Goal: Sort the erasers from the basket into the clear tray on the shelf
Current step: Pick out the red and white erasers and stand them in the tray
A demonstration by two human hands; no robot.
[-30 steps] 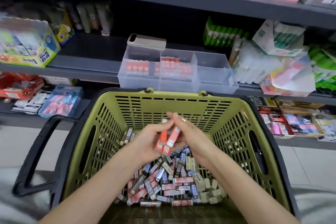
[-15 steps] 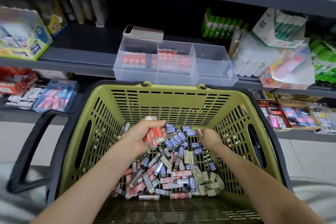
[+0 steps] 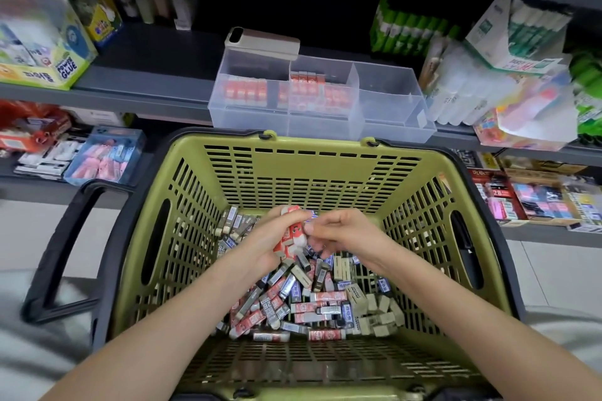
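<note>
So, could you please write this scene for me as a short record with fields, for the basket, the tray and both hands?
basket: green, black rim; holds a pile of red, blue and beige erasers
clear tray: on the shelf; three compartments, sorted red erasers in the left and middle ones
left hand: grips a bundle of red erasers above the pile
right hand: fingers curled beside the bundle; unclear whether it holds anything

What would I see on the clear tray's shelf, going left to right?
Glue box → clear tray → pale tubes → pastel packet.
</note>
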